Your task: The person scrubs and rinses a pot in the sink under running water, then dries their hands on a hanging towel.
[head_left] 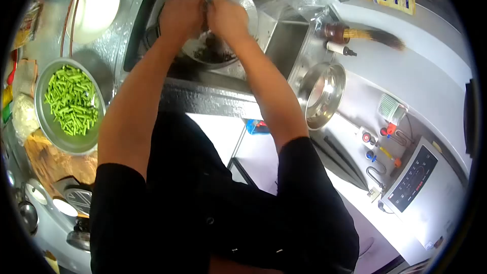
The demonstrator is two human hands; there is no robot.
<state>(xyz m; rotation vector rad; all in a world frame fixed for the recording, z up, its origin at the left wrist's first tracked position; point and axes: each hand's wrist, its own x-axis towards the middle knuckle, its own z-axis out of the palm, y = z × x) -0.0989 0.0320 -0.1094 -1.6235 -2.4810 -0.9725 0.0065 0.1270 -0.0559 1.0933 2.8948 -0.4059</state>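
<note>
Both hands are in the sink (276, 28), over a round metal bowl (246, 0) with dark bits and a brownish lump in its lower part. My left hand (184, 14) lies over the bowl's left side with its fingers stretched out towards the top rim. Close beside it, my right hand (228, 19) is curled into a fist above the middle of the bowl, slightly smeared by motion. Whatever the right fingers grip is hidden beneath them.
Cut green beans (72, 99) fill a metal bowl (43, 114) on the left counter, by a white plate (99, 7) and chopsticks (66, 25). A steel basin (337, 91) stands right of the sink, with a brush (373, 36) above it. A white appliance (436, 193) is lower right.
</note>
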